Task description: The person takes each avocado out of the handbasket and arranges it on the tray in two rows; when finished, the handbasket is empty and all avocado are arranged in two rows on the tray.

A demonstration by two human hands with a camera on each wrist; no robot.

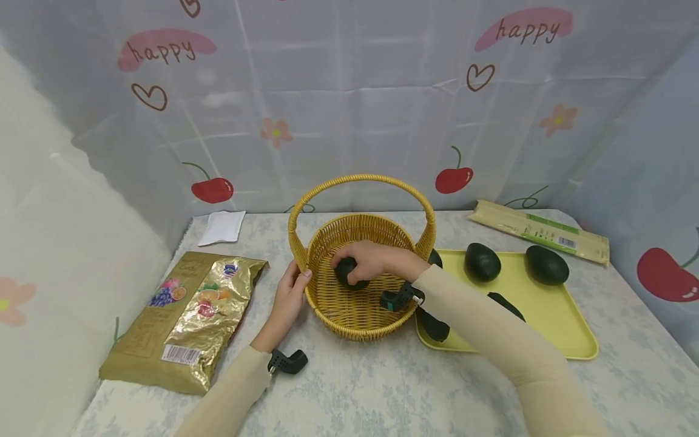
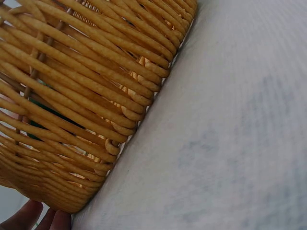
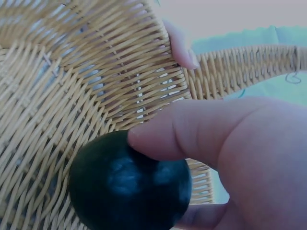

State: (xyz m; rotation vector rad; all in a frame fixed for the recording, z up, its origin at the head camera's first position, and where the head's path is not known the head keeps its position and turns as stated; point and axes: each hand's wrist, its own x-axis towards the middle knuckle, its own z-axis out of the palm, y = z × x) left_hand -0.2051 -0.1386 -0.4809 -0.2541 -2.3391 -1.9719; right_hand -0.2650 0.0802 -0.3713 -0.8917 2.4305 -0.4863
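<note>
A yellow wicker basket (image 1: 357,333) with a tall hoop handle stands on the table. My right hand (image 1: 374,258) reaches inside it and grips a dark green avocado (image 1: 349,276) low in the basket. In the right wrist view the thumb (image 3: 160,132) presses on the glossy side of the avocado. My left hand (image 1: 289,297) holds the basket's left rim by the handle's foot, thumb over the edge and fingers outside. In the left wrist view its fingertips show against the basket wall (image 2: 81,96).
Right of the basket lies a yellow tray (image 1: 546,331) with several dark green items, including an avocado (image 1: 482,262) and another avocado (image 1: 547,265). Behind it is a long packet (image 1: 537,230). A gold candy bag (image 1: 185,321) and a white sachet (image 1: 222,227) lie at left.
</note>
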